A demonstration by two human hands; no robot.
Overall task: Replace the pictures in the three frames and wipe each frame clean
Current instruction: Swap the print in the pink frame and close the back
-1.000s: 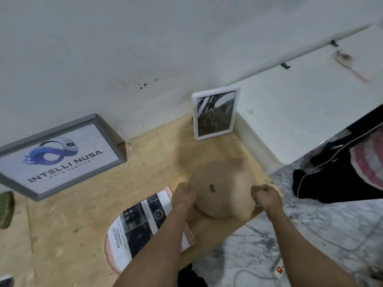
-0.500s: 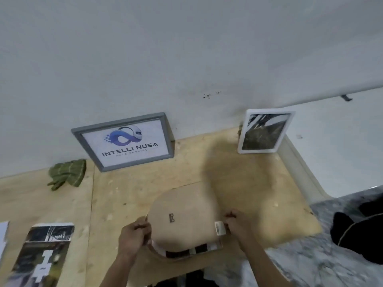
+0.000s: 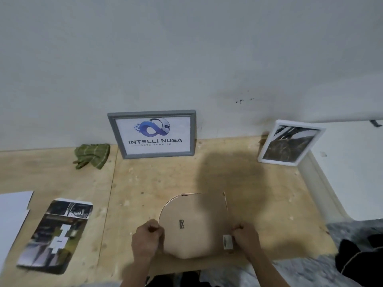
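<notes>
Arched frame [image 3: 192, 224] lies face down at the near edge of the worktop [image 3: 259, 193], backing board up, directly between my two grips. My left hand [image 3: 146, 239] pinches its left edge with curled fingers, and my right hand [image 3: 245, 235] pinches the right edge beside a small label [image 3: 227, 241]. Its straight side runs near-to-far on the right, so my right hand sits nearer any fastening there, I judge.
</notes>
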